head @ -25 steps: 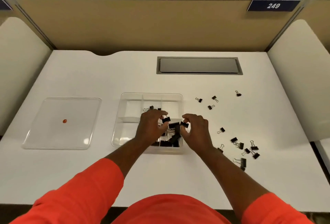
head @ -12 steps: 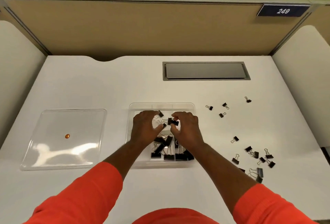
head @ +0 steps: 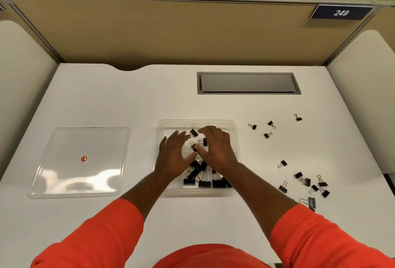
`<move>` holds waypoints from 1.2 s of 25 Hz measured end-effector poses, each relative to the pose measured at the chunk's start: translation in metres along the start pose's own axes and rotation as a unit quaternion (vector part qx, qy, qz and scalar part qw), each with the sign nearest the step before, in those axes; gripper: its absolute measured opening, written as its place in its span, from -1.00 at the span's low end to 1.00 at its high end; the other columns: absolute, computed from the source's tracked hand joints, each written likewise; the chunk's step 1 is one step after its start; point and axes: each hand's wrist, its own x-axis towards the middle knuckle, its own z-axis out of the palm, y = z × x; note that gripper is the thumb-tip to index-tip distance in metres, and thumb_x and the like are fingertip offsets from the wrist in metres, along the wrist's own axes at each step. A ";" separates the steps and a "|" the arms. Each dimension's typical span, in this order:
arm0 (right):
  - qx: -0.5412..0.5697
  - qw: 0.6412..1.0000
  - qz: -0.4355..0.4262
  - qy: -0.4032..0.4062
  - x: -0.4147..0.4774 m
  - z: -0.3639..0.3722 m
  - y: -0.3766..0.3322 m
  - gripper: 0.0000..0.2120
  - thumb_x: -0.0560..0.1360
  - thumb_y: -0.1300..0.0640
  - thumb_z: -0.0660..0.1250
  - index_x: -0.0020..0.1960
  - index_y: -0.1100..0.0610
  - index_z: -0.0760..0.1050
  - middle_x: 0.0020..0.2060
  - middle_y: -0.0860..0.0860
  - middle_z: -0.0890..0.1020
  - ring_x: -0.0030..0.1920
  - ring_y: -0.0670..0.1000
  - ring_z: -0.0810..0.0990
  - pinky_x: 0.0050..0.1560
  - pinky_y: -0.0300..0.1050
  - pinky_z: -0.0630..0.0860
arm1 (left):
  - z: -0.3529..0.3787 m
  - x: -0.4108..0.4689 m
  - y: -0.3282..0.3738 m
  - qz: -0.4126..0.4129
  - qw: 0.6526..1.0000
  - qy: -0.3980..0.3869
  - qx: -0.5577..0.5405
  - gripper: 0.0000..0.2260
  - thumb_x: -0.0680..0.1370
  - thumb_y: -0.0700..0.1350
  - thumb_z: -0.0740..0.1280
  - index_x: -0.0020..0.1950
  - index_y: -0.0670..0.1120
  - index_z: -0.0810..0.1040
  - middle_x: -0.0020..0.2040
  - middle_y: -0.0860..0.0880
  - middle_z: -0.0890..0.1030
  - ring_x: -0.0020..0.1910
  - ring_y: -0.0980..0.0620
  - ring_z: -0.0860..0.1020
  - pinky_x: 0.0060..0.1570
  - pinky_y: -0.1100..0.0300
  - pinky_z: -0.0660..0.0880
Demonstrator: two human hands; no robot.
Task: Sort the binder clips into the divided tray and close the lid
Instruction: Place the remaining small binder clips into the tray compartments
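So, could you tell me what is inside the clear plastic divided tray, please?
Black binder clips: a pile in the near compartments, three smaller ones farther back. The left hand and right hand partly cover the tray; anything beneath them is hidden.

Clear divided tray [head: 213, 121] holds black binder clips [head: 203, 183] — loose clips [head: 303, 181] scattered right; lid [head: 89, 137] flat left.

The middle of the divided tray [head: 236, 137] is covered from above by the left hand [head: 174, 156] and the right hand [head: 215, 150]. At its 9 o'clock the counter [head: 139, 101] is occupied by the lid [head: 64, 150]. From 2 to 4 o'clock loose binder clips [head: 298, 175] are scattered. Toward 12 o'clock bare counter is left up to the recessed hatch [head: 248, 82].
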 end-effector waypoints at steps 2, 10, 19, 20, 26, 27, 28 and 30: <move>-0.003 1.000 -0.006 0.000 -0.011 -0.005 0.003 -0.46 0.47 -0.07 0.41 0.40 0.04 0.42 0.43 0.01 0.43 0.43 0.03 0.36 0.44 0.02 0.23 | -0.002 -0.004 0.003 0.005 1.000 -0.013 0.012 -0.39 0.44 0.33 0.25 0.43 0.08 0.42 0.46 0.05 0.42 0.52 0.06 0.23 0.49 -0.11 0.12; -0.025 0.999 0.043 -0.002 -0.088 -0.031 0.026 -0.30 0.51 -0.19 0.37 0.53 0.07 0.26 0.60 0.02 0.16 0.59 0.00 0.12 0.55 0.19 0.04 | 0.014 -0.036 0.040 0.049 0.996 -0.065 0.023 -0.33 0.47 0.26 0.37 0.51 0.03 0.31 0.55 0.04 0.27 0.57 0.09 0.07 0.53 -0.11 -0.02; -0.031 0.995 0.095 0.015 -0.183 -0.069 0.079 -0.34 0.51 -0.15 0.36 0.52 0.04 0.29 0.58 0.00 0.22 0.56 -0.01 0.18 0.52 0.19 0.15 | 0.058 -0.059 0.111 0.112 0.989 -0.095 0.026 -0.36 0.49 0.26 0.31 0.50 0.02 0.32 0.54 0.05 0.28 0.57 0.10 0.06 0.53 -0.11 -0.02; -0.031 0.995 0.099 0.008 -0.193 -0.074 0.088 -0.35 0.51 -0.15 0.36 0.52 0.04 0.29 0.57 0.00 0.23 0.56 -0.01 0.18 0.52 0.19 0.15 | 0.064 -0.060 0.122 0.107 0.989 -0.097 0.024 -0.37 0.49 0.24 0.33 0.50 0.03 0.33 0.54 0.05 0.29 0.57 0.09 0.07 0.53 -0.12 -0.01; -0.033 0.992 0.119 -0.007 -0.248 -0.115 0.157 -0.37 0.50 -0.15 0.35 0.51 0.02 0.32 0.54 -0.02 0.31 0.53 -0.05 0.18 0.52 0.10 0.15 | 0.114 -0.083 0.189 0.116 0.988 -0.105 0.004 -0.43 0.45 0.28 0.29 0.40 0.06 0.46 0.43 0.08 0.45 0.51 0.07 0.25 0.51 -0.14 0.07; -0.032 0.992 0.119 -0.006 -0.255 -0.121 0.170 -0.37 0.50 -0.15 0.35 0.50 0.02 0.33 0.53 -0.01 0.32 0.53 -0.04 0.20 0.52 0.08 0.15 | 0.123 -0.087 0.199 0.112 0.988 -0.111 0.002 -0.44 0.44 0.28 0.28 0.38 0.07 0.47 0.41 0.09 0.47 0.49 0.08 0.28 0.51 -0.11 0.08; -0.030 0.992 0.122 -0.006 -0.261 -0.125 0.183 -0.38 0.50 -0.15 0.35 0.50 0.02 0.34 0.52 -0.01 0.34 0.53 -0.02 0.22 0.52 0.05 0.15 | 0.131 -0.092 0.208 0.108 0.987 -0.118 0.000 -0.45 0.44 0.28 0.28 0.37 0.07 0.48 0.39 0.09 0.49 0.47 0.08 0.31 0.51 -0.07 0.08; -0.020 0.991 0.134 -0.015 -0.269 -0.135 0.207 -0.39 0.50 -0.10 0.37 0.49 0.02 0.35 0.50 -0.01 0.37 0.52 -0.01 0.25 0.51 -0.03 0.11 | 0.147 -0.101 0.226 0.105 0.986 -0.131 -0.004 -0.49 0.44 0.25 0.32 0.34 0.07 0.51 0.33 0.10 0.53 0.39 0.09 0.40 0.47 0.01 0.15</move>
